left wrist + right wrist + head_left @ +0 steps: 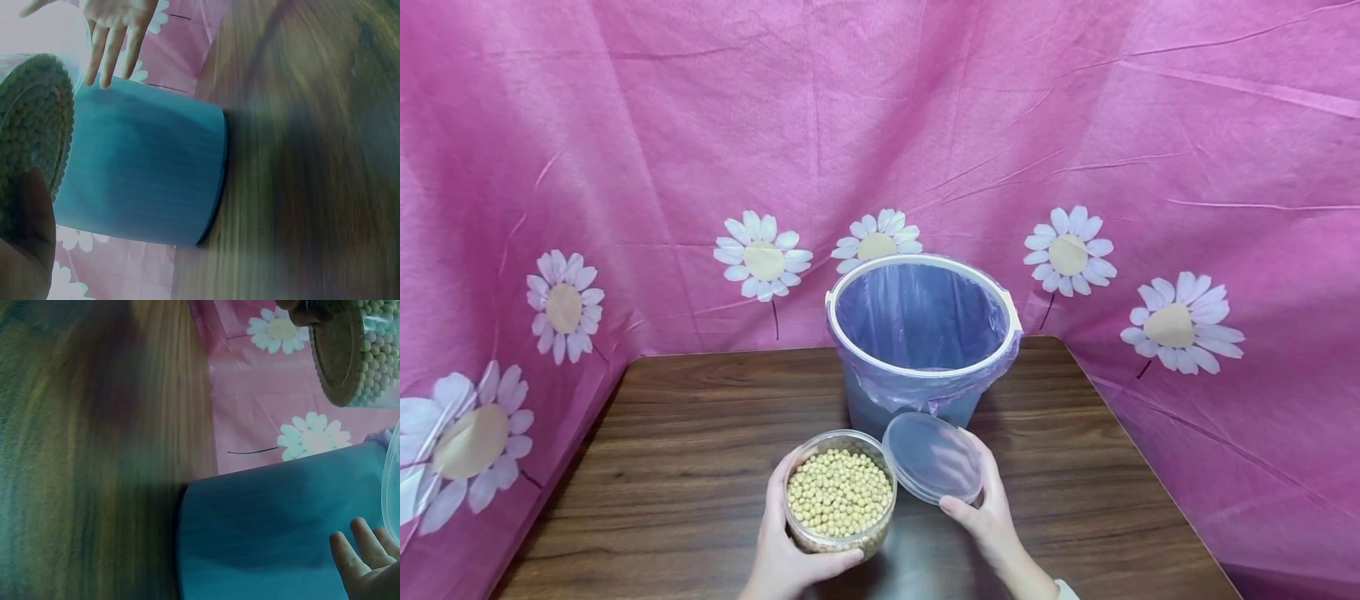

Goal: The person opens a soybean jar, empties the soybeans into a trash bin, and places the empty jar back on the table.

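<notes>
My left hand (786, 533) grips a clear round plastic jar (874, 542) from its left side, thumb across the front. Pale yellow beans (840, 492), probably soybeans, fill it nearly to the rim. The jar is held above the table, its underside showing in the left wrist view. In my right hand (992, 521) is the translucent round lid (931, 457), pinched by its right edge between thumb and fingers. The lid is off the jar, tilted, with its left edge beside the jar's rim. Just behind both stands a blue bucket (144, 162).
A purple plastic bag (917, 387) lines the bucket, folded over beneath its white rim ring (850, 346). The brown wood-grain table (700, 433) meets pink cloth (880, 108) printed with daisies at the back and sides.
</notes>
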Motion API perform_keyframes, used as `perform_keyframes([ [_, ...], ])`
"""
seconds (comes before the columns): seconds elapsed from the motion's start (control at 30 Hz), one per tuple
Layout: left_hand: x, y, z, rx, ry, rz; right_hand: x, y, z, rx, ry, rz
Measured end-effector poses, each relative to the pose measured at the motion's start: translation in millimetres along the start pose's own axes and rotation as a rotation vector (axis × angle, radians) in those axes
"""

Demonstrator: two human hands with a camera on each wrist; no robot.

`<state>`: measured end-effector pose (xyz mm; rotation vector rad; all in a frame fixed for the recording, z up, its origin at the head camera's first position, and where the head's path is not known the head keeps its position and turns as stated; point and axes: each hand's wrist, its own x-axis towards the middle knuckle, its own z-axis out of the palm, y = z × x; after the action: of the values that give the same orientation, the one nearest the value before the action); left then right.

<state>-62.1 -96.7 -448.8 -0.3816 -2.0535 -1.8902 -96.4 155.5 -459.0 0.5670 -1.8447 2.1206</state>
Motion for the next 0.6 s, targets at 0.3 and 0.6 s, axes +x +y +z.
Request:
perform_keyframes([
  [0.3, 2.9, 5.2, -6.1, 0.027, 0.066, -0.065, -9.9, 7.4, -5.1, -0.121, 0.066, 0.108],
  [0.6, 13.1, 12.1, -10.1, 0.008, 0.096, -0.146, -17.5, 25.8, -6.6, -0.38, 0.055, 0.218],
])
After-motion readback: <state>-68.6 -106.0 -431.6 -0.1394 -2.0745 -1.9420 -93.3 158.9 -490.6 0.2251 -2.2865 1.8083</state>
